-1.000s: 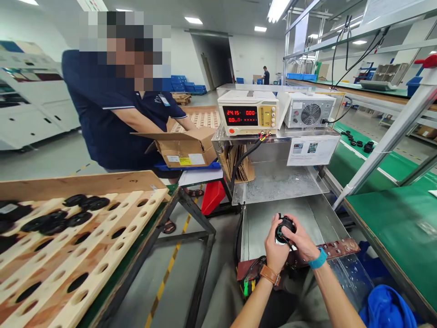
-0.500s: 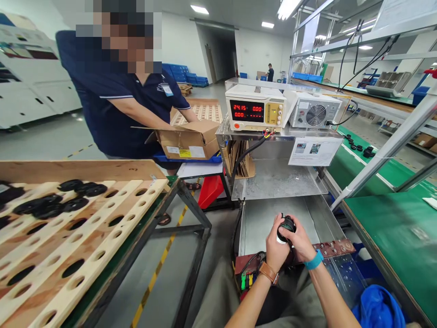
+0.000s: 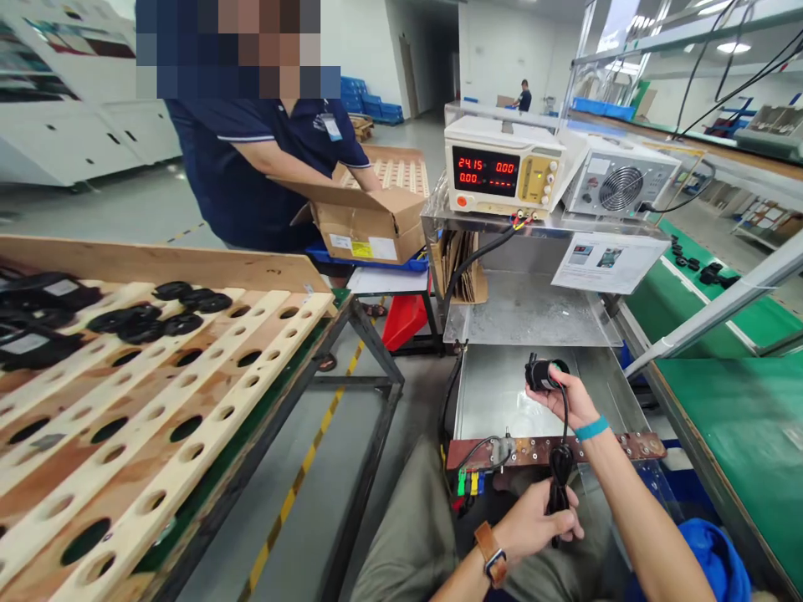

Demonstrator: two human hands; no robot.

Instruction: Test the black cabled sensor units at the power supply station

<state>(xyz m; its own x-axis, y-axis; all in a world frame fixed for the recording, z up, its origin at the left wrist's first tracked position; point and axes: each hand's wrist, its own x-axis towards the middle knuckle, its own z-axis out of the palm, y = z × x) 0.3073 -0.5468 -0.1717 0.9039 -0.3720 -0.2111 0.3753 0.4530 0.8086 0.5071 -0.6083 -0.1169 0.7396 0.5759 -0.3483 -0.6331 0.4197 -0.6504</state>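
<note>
My right hand [image 3: 570,400] grips a small black cylindrical motor part [image 3: 540,373] and holds it over the steel tray [image 3: 495,393]. A black cable [image 3: 560,456] hangs from the part down to my left hand [image 3: 536,522], which is closed around the cable's lower end close to my lap. A brown strip with terminals [image 3: 552,449] and coloured connectors [image 3: 472,482] lies across the tray's near edge, between my two hands.
A power supply with red digits [image 3: 502,171] and a fan unit [image 3: 618,186] stand on the steel shelf. At left is a wooden rack with holes [image 3: 163,393] carrying black parts [image 3: 150,311]. A person in a dark shirt [image 3: 263,159] handles a cardboard box [image 3: 370,221]. Green benches [image 3: 733,401] run along the right.
My hands have come apart: the right lifted the black part up and forward, the left dropped to my lap along the cable. The view shifted left and down.
</note>
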